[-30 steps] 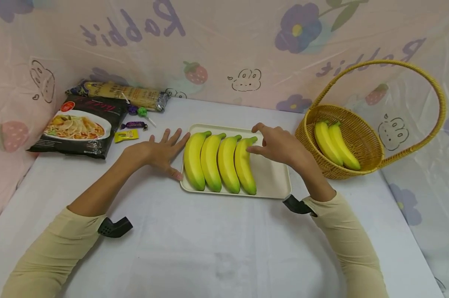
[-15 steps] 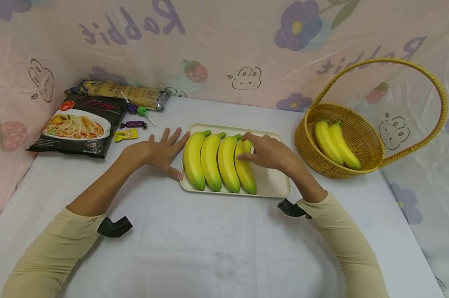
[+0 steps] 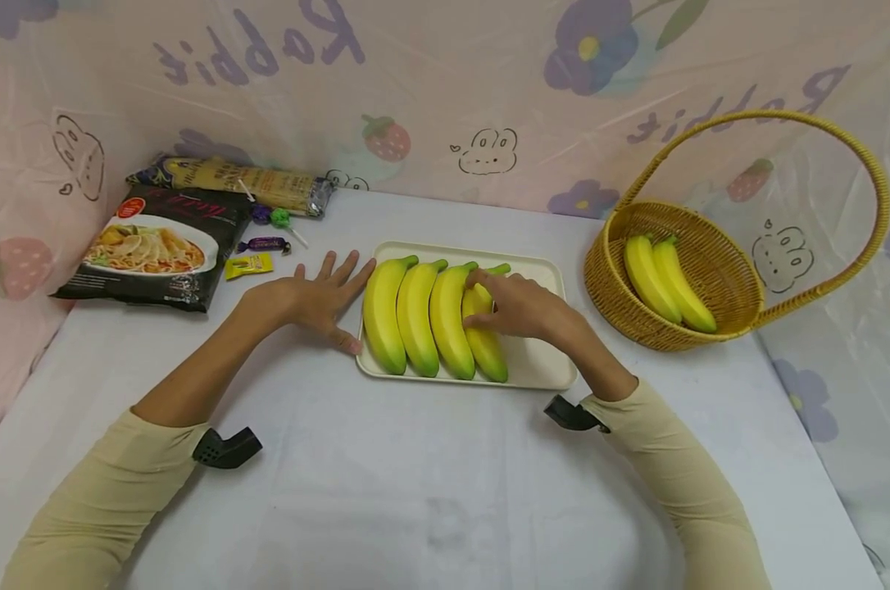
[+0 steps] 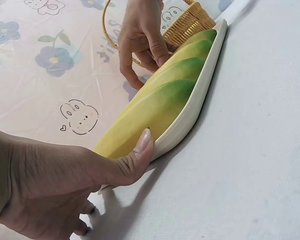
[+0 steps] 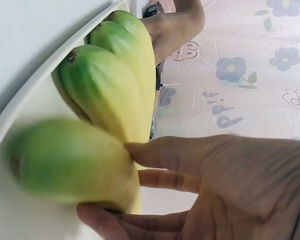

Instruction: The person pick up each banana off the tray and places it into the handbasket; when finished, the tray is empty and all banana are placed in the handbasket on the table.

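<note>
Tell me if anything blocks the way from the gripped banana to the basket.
Nothing visible does. The right hand grips the rightmost banana on the tray; only bare tray and table lie between it and the basket, which already holds two bananas.

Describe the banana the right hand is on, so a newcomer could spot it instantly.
Find the cream tray mid-table, left of the wicker basket. Four bananas lie side by side on it; it is the rightmost banana, nearest the basket, the only one under the right hand.

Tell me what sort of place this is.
Probably a staged tabletop set rather than a real kitchen: a cartoon-printed plastic backdrop walls in a cloth-covered table, with bananas on a tray, a wicker basket and a noodle packet.
</note>
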A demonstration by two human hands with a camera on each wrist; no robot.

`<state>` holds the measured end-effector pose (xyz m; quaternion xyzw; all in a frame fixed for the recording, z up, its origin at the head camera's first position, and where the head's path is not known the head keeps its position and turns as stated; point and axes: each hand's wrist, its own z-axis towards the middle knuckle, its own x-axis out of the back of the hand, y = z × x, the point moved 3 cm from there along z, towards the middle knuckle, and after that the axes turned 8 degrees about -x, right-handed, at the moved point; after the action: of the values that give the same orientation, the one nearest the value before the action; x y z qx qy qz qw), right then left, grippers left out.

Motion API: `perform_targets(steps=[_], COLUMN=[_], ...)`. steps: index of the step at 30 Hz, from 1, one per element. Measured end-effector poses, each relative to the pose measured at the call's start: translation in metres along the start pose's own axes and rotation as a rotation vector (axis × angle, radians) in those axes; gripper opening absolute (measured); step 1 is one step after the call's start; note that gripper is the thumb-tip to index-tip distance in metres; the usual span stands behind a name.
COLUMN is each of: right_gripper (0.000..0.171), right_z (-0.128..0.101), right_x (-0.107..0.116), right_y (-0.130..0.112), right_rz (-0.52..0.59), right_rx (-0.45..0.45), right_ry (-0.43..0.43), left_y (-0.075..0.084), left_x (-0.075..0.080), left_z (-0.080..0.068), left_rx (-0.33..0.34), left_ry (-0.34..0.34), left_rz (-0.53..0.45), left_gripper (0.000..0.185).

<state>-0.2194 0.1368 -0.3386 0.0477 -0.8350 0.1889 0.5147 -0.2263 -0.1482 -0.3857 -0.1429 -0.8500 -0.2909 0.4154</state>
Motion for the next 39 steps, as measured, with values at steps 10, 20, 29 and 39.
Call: perform_targets(steps=[10,20,29,39], right_gripper=[0.043,0.037,0.026,0.029], right_z=[-0.002,-0.009,-0.022,-0.039], right_x=[0.001,0.013,0.03,0.052], right_y=[0.002,0.01,0.016,0.029], right_rz=[-0.006,-0.01,0.075,0.111], right_rx=[0.023,0.023,0.042,0.004], right_ry=[-0.036,0.052,0.148,0.205], left_y=[0.0,-0.003,-0.02,0.0], left_x=[0.0,0.0,-0.011,0.0], left_z=[-0.001,0.0,0.012,-0.002], left_rx=[0.0,-0.005,0.005,-0.005], left_ry=[0.002,0.003,0.014,0.005], left_rz=[-0.01,-0.008,0.006,-0.016], left_gripper=[0.132,0.135,0.143,0.134])
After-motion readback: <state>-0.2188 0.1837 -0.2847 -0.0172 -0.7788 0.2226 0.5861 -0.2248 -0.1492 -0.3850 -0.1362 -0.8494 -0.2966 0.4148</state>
